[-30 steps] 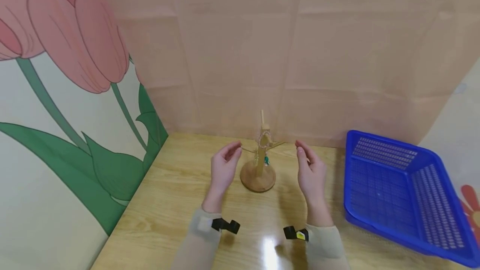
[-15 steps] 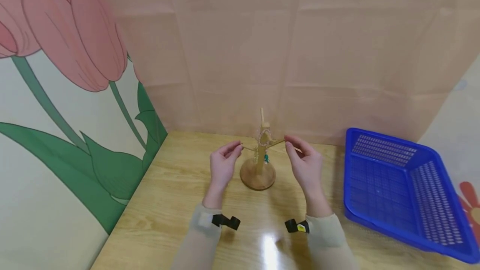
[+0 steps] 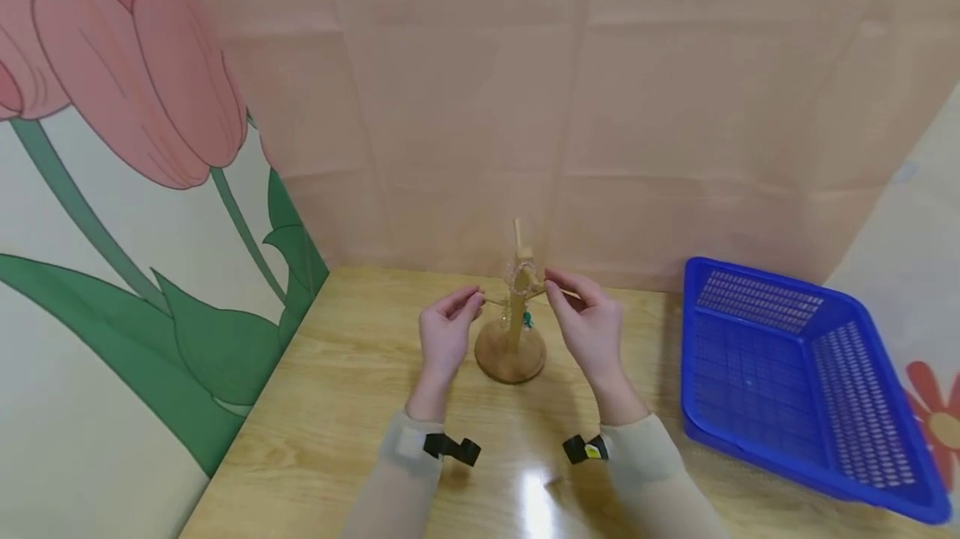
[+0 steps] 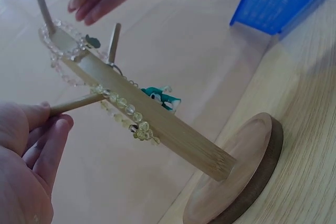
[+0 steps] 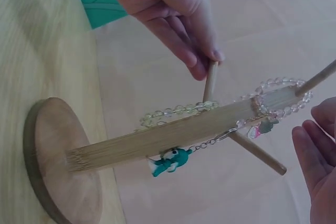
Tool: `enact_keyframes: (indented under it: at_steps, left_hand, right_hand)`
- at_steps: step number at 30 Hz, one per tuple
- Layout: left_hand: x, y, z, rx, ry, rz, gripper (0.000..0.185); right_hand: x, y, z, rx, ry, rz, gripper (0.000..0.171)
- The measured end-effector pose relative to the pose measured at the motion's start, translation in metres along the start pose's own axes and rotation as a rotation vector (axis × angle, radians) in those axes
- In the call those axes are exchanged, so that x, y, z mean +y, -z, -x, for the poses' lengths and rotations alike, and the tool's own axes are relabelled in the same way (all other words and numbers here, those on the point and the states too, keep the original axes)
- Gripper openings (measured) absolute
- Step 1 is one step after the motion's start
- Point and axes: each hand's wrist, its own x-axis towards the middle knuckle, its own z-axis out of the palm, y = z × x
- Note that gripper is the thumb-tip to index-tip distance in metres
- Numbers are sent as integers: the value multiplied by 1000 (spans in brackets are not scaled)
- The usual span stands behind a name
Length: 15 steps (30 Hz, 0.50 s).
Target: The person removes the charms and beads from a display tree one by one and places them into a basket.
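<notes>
A wooden jewellery stand point(image 3: 511, 353) with a round base stands upright on the table. My left hand point(image 3: 444, 337) pinches the end of its left peg point(image 4: 79, 103) between thumb and fingers. From that peg, close to the post, hangs a yellow-green bead bracelet point(image 4: 126, 109). A clear pink bead bracelet point(image 5: 281, 84) loops around the upper post below the top peg. The teal figure keychain point(image 5: 172, 161) dangles by its chain from the right peg point(image 5: 262, 155). My right hand point(image 3: 592, 324), fingers loosely bent and holding nothing, hovers beside the right peg and the pink bracelet.
On the table's right side sits a blue plastic basket point(image 3: 693, 339) with perforated walls. A beige cloth point(image 3: 465, 106) hangs behind the wooden table point(image 3: 330, 406), and a tulip-printed panel point(image 3: 135, 214) borders it on the left.
My right hand has moved left, from beyond the right peg's tip in closer to the post. My left hand keeps its place at the left peg.
</notes>
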Motion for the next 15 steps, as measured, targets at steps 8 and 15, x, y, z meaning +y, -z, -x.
enact_keyframes:
  at_steps: [8, 15]
  left_hand:
    - [-2, 1, 0, 11, -8, 2, 18]
    - [-2, -2, 1, 21, 15, 31, 20]
  right_hand:
    - [24, -4, -10, -36, -47, 19, 19]
    - [28, -3, -13, -69, -43, 16, 20]
